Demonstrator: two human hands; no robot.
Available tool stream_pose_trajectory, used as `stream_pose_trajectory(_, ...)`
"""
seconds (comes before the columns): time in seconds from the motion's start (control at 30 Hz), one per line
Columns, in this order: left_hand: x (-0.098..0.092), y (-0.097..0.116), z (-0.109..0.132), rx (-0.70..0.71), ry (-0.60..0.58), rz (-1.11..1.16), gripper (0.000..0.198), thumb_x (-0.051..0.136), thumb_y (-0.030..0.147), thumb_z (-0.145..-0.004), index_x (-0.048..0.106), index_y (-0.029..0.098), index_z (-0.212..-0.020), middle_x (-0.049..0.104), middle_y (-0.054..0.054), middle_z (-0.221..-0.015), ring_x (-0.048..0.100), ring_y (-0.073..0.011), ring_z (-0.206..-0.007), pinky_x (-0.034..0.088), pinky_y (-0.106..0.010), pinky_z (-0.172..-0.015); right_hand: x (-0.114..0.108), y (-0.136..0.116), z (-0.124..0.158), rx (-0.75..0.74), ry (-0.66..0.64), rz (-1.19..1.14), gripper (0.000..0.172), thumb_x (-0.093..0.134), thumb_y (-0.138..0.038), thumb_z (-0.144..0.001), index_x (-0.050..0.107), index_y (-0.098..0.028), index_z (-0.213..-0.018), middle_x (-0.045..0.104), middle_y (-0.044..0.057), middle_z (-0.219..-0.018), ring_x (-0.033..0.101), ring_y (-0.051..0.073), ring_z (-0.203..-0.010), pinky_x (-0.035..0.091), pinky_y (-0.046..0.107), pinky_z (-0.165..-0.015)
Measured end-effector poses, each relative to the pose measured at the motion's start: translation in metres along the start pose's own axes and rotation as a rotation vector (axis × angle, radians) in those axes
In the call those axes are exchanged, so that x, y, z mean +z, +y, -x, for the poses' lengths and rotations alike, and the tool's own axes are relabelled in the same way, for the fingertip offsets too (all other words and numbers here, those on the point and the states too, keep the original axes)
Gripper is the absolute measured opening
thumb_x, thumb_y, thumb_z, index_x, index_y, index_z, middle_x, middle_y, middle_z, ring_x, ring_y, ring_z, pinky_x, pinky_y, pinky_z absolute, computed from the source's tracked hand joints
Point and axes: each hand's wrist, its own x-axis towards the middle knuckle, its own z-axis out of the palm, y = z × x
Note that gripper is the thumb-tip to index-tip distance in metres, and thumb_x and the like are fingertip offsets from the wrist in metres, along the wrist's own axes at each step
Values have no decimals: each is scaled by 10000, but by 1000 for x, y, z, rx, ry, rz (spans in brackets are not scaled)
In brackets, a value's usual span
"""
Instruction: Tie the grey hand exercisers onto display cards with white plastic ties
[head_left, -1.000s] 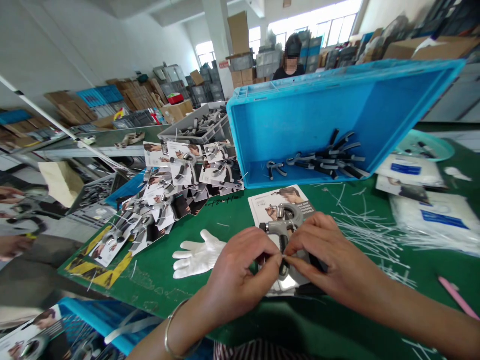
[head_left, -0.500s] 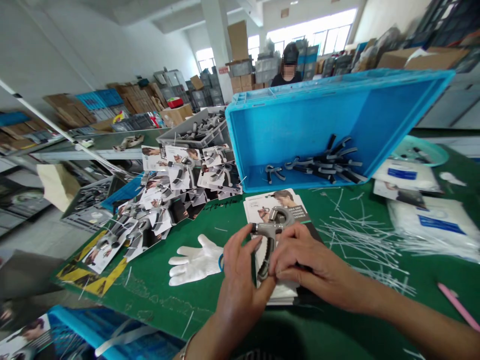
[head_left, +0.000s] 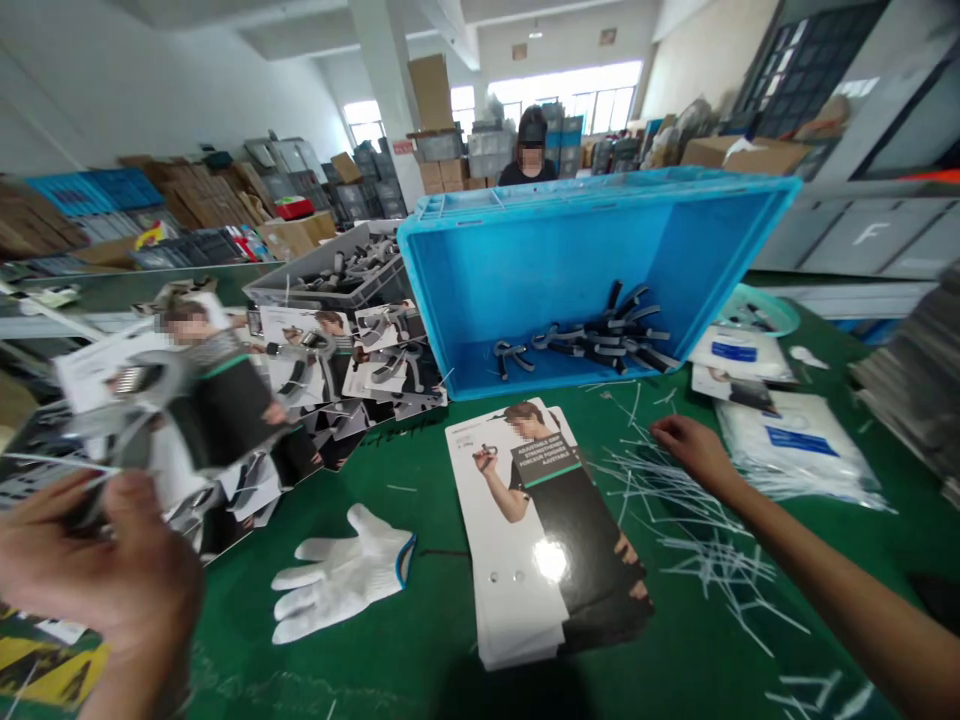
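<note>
At the left, my left hand [head_left: 112,570] grips a grey hand grip strengthener [head_left: 154,390] fixed to its printed card [head_left: 232,400]; both are smeared by motion. They hang over a heap of carded grip strengtheners [head_left: 390,365]. Over on the right, my right hand [head_left: 694,450] is above loose white zip ties [head_left: 690,500], its fingers curled together. Whether a tie is pinched in them is hidden. Between my hands lies a stack of printed cards [head_left: 517,520], the top one bare with two punched holes.
A blue crate [head_left: 555,250] lies on its side behind the cards, with loose grip strengtheners [head_left: 615,335] inside. A white glove [head_left: 345,570] rests left of the stack. Bagged zip ties [head_left: 802,440] lie at the right. A grey crate [head_left: 337,265] and a person [head_left: 531,150] are further back.
My left hand has carried the carded grip strengthener from the stack to the left heap. My right hand has left it and moved right to the zip ties. The view has shifted.
</note>
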Motion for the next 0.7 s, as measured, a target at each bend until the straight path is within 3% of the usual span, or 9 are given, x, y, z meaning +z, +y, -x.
stream_pose_trajectory(0.07, -4, -15, -13, -40, -27, 16, 298, 561, 434, -807, 573, 250, -1041, 709, -32, -1061, 650, -349, -1052, 529, -601, -870, 5, 9, -21, 54, -49, 69, 205, 604, -331, -943, 677, -139, -960, 707, 83, -974, 669, 217, -884, 531, 376, -815)
stream_pose_trajectory(0.17, -1, -27, -20, -122, 12, -14, 322, 500, 475, -799, 576, 251, -1018, 721, -27, -931, 699, -327, -884, 576, -568, -755, 15, 5, -53, 140, -111, 138, 275, 613, -357, -958, 640, -153, -1141, 663, 79, -1143, 659, 204, -972, 556, 402, -848)
stream_pose_trajectory(0.33, 7, -43, -36, -224, 143, -117, 430, 575, 464, -743, 589, 276, -1130, 737, -72, -960, 679, -445, -973, 475, -748, -821, 25, -4, -98, 304, -158, 191, 369, 637, -343, -942, 587, -166, -1262, 607, 108, -1272, 633, 241, -1072, 548, 455, -892)
stream_pose_trajectory(0.4, 16, -35, -35, -235, 173, -131, 477, 623, 465, -740, 591, 276, -1176, 738, -87, -1016, 641, -466, -1077, 416, -772, -909, 24, -4, -106, 325, -208, 166, 344, 611, -338, -960, 598, -149, -1248, 614, 104, -1254, 636, 245, -1069, 549, 441, -889)
stream_pose_trajectory(0.5, 45, 9, -4, -233, 49, -21, 437, 630, 503, -809, 639, 260, -1171, 705, -113, -1171, 570, -428, -1230, 369, -682, -1061, 18, -5, -105, 307, -292, 92, 310, 579, -344, -978, 622, -139, -1207, 634, 93, -1211, 648, 236, -1033, 557, 414, -868)
stream_pose_trajectory(0.6, 83, 79, 47, -276, -453, 412, 462, 581, 516, -887, 613, 238, -1254, 639, -121, -1329, 589, -329, -1249, 434, -537, -1080, 8, -10, -94, 264, -325, -4, 287, 609, -347, -961, 634, -149, -1166, 652, 80, -1162, 659, 213, -968, 572, 387, -821)
stream_pose_trajectory(0.7, 109, 132, 86, -324, -648, 645, 700, 685, 488, -836, 448, 205, -1431, 577, -156, -1409, 605, -299, -1232, 491, -468, -1026, -7, -18, -75, 195, -320, -156, 224, 615, -325, -958, 641, -137, -1076, 678, 51, -999, 663, 156, -807, 575, 326, -714)
